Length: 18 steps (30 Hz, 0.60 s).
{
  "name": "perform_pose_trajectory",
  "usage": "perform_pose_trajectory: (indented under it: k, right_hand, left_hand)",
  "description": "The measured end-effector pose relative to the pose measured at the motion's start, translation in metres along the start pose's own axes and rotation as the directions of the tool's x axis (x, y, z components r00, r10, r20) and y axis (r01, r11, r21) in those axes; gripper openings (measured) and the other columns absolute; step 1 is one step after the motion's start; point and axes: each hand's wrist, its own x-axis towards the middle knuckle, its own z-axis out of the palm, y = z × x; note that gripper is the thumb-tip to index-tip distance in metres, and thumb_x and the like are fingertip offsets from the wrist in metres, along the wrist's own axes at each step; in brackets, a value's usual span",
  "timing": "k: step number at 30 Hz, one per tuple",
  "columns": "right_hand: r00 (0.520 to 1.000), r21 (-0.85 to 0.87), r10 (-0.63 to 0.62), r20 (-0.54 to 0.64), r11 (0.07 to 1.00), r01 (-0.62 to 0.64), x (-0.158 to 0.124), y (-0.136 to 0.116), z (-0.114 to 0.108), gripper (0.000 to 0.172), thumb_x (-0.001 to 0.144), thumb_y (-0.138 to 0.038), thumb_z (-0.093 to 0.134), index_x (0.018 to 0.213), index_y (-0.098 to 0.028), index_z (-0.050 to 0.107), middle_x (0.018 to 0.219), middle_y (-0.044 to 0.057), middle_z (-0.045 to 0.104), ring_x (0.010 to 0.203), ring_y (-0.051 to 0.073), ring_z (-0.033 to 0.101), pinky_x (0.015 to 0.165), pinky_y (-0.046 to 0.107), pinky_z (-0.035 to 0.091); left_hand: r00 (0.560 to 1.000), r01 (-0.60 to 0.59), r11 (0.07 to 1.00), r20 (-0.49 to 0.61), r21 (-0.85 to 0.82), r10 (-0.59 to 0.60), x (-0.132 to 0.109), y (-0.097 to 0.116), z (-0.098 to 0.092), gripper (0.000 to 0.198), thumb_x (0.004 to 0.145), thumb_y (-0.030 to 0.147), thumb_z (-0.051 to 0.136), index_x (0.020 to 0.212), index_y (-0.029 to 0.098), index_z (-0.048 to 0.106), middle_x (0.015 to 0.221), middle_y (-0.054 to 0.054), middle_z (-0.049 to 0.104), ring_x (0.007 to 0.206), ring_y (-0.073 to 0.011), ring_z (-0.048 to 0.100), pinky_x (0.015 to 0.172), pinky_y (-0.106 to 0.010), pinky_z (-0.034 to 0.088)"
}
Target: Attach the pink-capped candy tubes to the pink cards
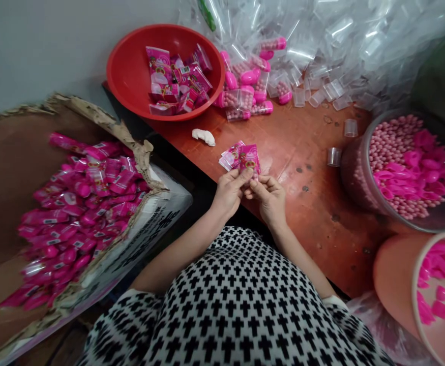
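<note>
Both hands meet at the near edge of the orange table (302, 147). Between thumb and fingers, my left hand (230, 192) pinches a pink printed packet (248, 155). My right hand (268, 198) is closed at the lower right of the same packet, its thumb and fingertips touching it. Just behind my left hand, a couple of similar pink packets (230, 156) lie on the table. What lies under the fingertips is partly hidden.
A red bowl (130, 96) of packets stands behind left, near a white crumpled piece (204, 136). Filled tubes (241, 96) and clear cups (334, 89) are piled behind. A carton (161, 203) of packets is left; a bead tub (359, 188) and pink bucket (397, 269) stand right.
</note>
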Motion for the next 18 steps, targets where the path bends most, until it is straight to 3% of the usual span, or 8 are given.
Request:
perform_pose_trajectory:
  k: [3,8,11,13,15,16,18]
  right_hand:
    - [1.000,0.019,-0.009,-0.020,1.000,0.010,0.004,0.003,0.000,0.028,0.067,-0.036,0.079,0.078,-0.020,0.059,0.059,-0.005,0.069,0.046,0.008,0.062,0.052,0.020,0.056]
    - [0.997,0.036,0.007,0.074,0.999,-0.010,0.013,-0.002,0.002,0.039,0.062,-0.037,0.083,0.078,-0.022,0.051,0.056,-0.007,0.067,0.044,0.010,0.062,0.046,0.019,0.054]
    - [0.989,-0.002,-0.005,0.150,1.000,0.006,0.015,-0.012,0.003,0.038,0.062,-0.035,0.083,0.080,-0.022,0.053,0.062,-0.006,0.070,0.049,0.010,0.064,0.047,0.020,0.054]
    - [0.986,-0.036,-0.020,0.168,0.999,0.026,0.017,-0.021,0.000,0.038,0.063,-0.037,0.083,0.084,-0.022,0.054,0.068,-0.005,0.071,0.050,0.010,0.064,0.046,0.021,0.054]
    - [0.989,-0.083,-0.033,0.147,0.996,0.046,0.021,-0.029,-0.006,0.038,0.065,-0.040,0.081,0.086,-0.022,0.055,0.068,-0.004,0.071,0.049,0.010,0.063,0.045,0.020,0.052]
    - [0.991,-0.108,-0.041,0.129,0.993,0.055,0.024,-0.032,-0.010,0.037,0.066,-0.042,0.080,0.085,-0.022,0.055,0.067,-0.004,0.070,0.048,0.010,0.062,0.044,0.020,0.051]
    - [0.994,-0.158,-0.056,0.094,0.985,0.070,0.030,-0.033,-0.018,0.035,0.069,-0.044,0.078,0.083,-0.021,0.055,0.064,-0.004,0.069,0.047,0.009,0.062,0.043,0.019,0.050]
  left_hand:
    - [1.000,0.008,0.999,0.000,-0.048,-0.008,-0.003,-0.005,0.001,0.031,0.059,0.026,0.086,0.069,0.010,0.062,0.059,0.003,0.055,0.048,-0.0029,0.046,0.044,-0.015,0.036]
    - [0.999,0.006,0.999,0.052,-0.049,-0.003,-0.007,-0.003,-0.001,0.028,0.063,0.028,0.083,0.070,0.010,0.064,0.061,0.001,0.058,0.051,-0.0049,0.049,0.050,-0.019,0.042]
    - [0.992,-0.128,0.992,-0.022,-0.017,0.127,-0.020,0.018,-0.009,0.025,0.068,0.033,0.080,0.074,0.014,0.065,0.077,-0.004,0.069,0.068,-0.0123,0.064,0.066,-0.026,0.052]
    - [0.933,-0.342,0.940,-0.129,-0.017,0.337,-0.034,0.041,-0.019,0.027,0.073,0.045,0.074,0.081,0.020,0.066,0.091,-0.003,0.073,0.090,-0.0174,0.068,0.083,-0.031,0.054]
    - [0.803,-0.561,0.827,-0.227,0.023,0.551,-0.045,0.065,-0.032,0.049,0.079,0.069,0.053,0.094,0.025,0.067,0.099,-0.001,0.073,0.099,-0.0181,0.067,0.091,-0.032,0.052]
    - [0.734,-0.640,0.767,-0.254,0.050,0.629,-0.047,0.073,-0.038,0.060,0.079,0.076,0.043,0.100,0.026,0.067,0.101,0.001,0.073,0.099,-0.0173,0.067,0.092,-0.031,0.052]
    - [0.680,-0.696,0.711,-0.224,0.106,0.699,-0.041,0.079,-0.048,0.068,0.078,0.079,0.039,0.110,0.026,0.065,0.106,0.000,0.073,0.100,-0.0177,0.067,0.095,-0.032,0.050]
